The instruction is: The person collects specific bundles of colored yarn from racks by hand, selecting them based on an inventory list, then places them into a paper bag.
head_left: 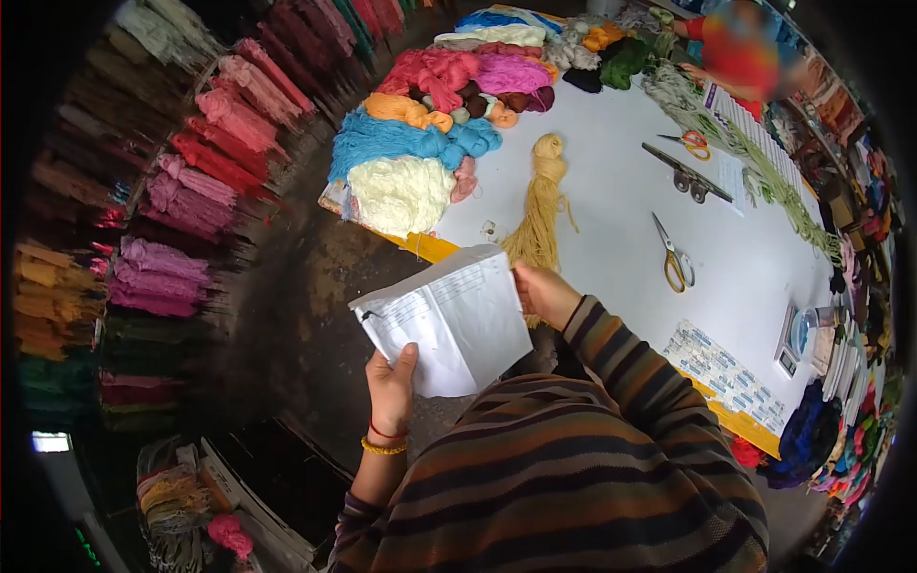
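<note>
Reading step: left hand (pixel 391 387) and right hand (pixel 541 291) fingers pinch white printed paper sheet (pixel 447 320) beside mustard yarn skein (pixel 541 205); next likely picking yarn.

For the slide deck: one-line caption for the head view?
Both hands, left hand and right hand, hold a printed paper sheet beside a white table with yarn skeins and scissors.

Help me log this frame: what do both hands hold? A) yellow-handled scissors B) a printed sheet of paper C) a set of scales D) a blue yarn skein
B: the left hand pinches the lower edge and the right hand the upper right edge of the paper; the scissors lie untouched on the table.
</note>
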{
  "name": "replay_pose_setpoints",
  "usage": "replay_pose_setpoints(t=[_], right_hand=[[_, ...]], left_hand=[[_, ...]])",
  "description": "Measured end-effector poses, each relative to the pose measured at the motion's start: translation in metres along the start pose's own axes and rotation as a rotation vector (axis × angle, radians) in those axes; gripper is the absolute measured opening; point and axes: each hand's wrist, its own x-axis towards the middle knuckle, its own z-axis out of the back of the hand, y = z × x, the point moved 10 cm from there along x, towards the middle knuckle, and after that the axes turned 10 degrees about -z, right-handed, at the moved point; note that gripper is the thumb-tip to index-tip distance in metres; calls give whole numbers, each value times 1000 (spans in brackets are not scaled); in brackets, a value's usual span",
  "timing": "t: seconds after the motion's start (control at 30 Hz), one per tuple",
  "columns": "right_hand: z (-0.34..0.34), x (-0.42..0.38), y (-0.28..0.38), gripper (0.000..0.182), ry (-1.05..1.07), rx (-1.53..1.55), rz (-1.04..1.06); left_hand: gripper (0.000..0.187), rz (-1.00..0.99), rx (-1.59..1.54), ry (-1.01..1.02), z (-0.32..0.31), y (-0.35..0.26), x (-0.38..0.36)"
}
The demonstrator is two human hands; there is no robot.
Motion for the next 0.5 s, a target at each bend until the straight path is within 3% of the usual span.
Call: replay_pose_setpoints(t=[0.17,0.33,0.4,0.5], right_hand=[[9,13,22,36,-1,85,62],[2,9,41,12,-92,-25,182],[1,13,43,13,-140,-222,207],[-3,33,45,22,-74,-579,301]], left_hand=[[19,29,139,122,-8,6,0],[21,80,179,215,-8,19,-3],[23,75,78,163,0,21,4],[27,279,-111,-24,24,41,17]])
